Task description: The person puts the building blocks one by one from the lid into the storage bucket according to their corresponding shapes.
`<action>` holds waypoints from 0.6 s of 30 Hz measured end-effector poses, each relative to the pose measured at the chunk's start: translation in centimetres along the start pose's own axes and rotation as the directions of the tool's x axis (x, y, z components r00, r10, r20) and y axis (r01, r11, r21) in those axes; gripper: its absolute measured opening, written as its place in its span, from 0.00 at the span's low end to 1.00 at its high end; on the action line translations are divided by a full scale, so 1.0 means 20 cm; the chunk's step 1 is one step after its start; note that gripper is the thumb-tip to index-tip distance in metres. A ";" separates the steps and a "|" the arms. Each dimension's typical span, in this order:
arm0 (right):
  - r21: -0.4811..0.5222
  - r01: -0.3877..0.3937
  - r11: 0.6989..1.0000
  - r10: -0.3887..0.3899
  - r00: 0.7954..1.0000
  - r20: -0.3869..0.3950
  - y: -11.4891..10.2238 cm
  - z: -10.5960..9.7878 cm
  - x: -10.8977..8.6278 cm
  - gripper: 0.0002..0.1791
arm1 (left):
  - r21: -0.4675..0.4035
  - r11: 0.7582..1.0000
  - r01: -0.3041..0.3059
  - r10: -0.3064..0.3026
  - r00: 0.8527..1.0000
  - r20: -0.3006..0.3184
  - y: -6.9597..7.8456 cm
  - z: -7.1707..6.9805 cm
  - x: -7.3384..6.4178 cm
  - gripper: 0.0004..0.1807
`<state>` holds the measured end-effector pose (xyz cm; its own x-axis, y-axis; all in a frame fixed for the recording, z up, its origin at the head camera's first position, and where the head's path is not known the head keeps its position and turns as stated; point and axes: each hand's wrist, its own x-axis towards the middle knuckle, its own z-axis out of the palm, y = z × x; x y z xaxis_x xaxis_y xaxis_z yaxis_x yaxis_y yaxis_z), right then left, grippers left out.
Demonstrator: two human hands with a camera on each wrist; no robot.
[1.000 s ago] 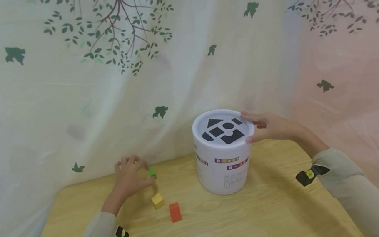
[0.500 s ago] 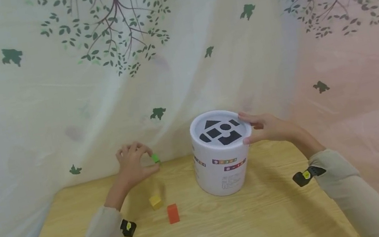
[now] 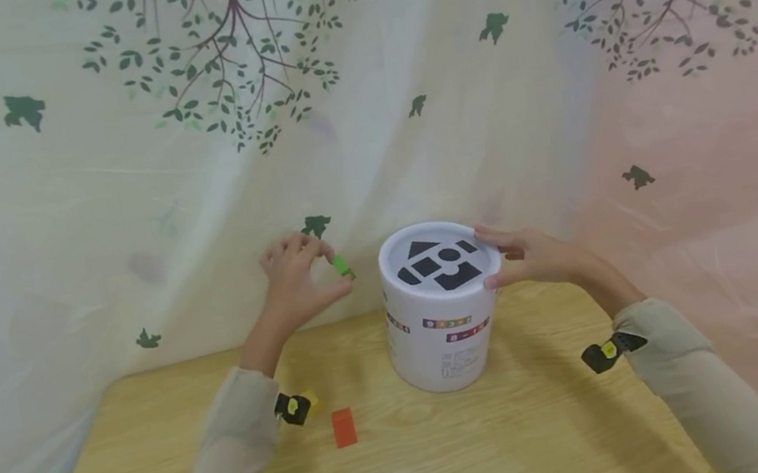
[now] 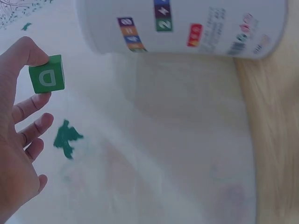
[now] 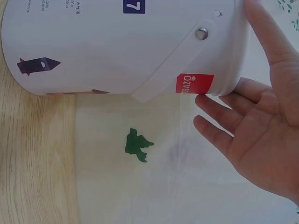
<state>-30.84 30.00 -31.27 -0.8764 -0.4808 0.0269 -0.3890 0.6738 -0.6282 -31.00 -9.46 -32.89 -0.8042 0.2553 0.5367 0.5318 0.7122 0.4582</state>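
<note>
Thumb and fingertips of my left hand [image 3: 297, 282] pinch a green block [image 3: 342, 266], raised above the table to the left of a white shape-sorter bucket [image 3: 444, 343]. A pale letter D marks one face of the green block [image 4: 47, 77] in the left wrist view. The bucket stands upright, and its lid [image 3: 418, 240] has several dark cut-out shapes, among them a triangle, a circle and a square. From the right side my right hand [image 3: 537, 252] holds the bucket at its top rim, thumb on the near side and fingers on the far side.
A red block [image 3: 344, 428] lies on the wooden table [image 3: 464, 458] in front of the bucket, to its left. Partly hidden by the left wrist strap is a yellow block [image 3: 312, 401]. A curtain [image 3: 190, 202] with leaf prints hangs right behind the table.
My left hand has lifted the green block off the table and carried it up and right toward the bucket. The right hand stays at the bucket's rim.
</note>
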 end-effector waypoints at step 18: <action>0.025 -0.013 1.000 0.013 1.000 -0.005 0.01 0.01 0.00 0.54 | 0.044 0.999 0.001 -0.004 0.997 0.073 0.35 0.20 0.26 0.21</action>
<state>-30.86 29.90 -31.58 -0.8828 -0.4692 0.0226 -0.3705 0.6659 -0.6476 -32.47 -0.44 -29.77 -0.8238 0.2991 0.4816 0.5187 0.7404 0.4275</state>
